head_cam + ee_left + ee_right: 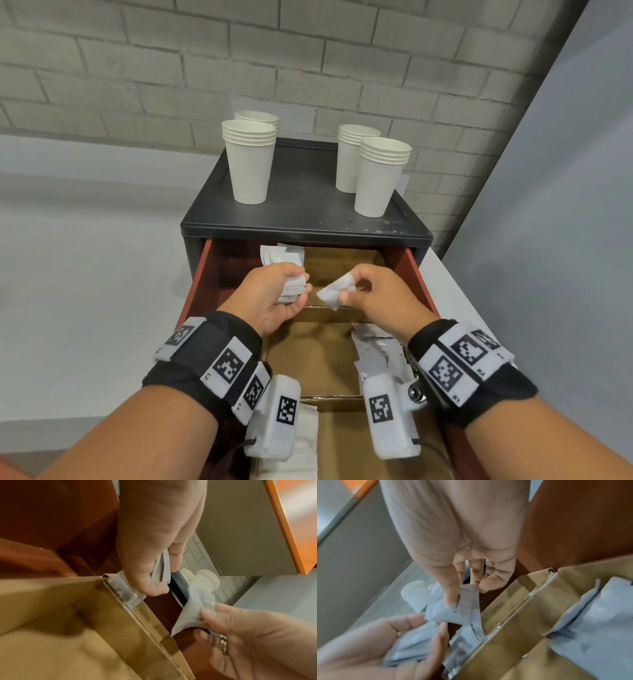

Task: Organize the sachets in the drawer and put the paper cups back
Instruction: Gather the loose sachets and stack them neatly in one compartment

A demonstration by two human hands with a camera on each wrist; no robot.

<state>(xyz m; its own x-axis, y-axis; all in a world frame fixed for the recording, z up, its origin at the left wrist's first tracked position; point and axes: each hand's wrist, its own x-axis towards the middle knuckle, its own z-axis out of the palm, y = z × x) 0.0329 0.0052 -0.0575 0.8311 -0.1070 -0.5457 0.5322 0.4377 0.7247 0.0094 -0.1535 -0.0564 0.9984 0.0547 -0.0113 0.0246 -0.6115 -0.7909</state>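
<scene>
Over the open drawer [202, 274], my left hand [274, 294] grips a small bundle of white sachets [293, 286], seen edge-on in the left wrist view as sachets [160, 569]. My right hand [366, 291] pinches a single white sachet [334, 291] between thumb and fingers, a short gap from the left hand; the same sachet [460, 609] shows printed lettering. More white sachets lie in the far-left compartment [281, 255] and in a right compartment [380, 353]. Several stacks of white paper cups [250, 161] [376, 178] stand on the black cabinet top [305, 205].
Brown cardboard dividers [325, 310] split the red drawer into compartments; the middle ones show bare cardboard. A grey brick wall rises behind the cabinet. White counter surface [85, 274] spreads to the left, and a grey panel stands at the right.
</scene>
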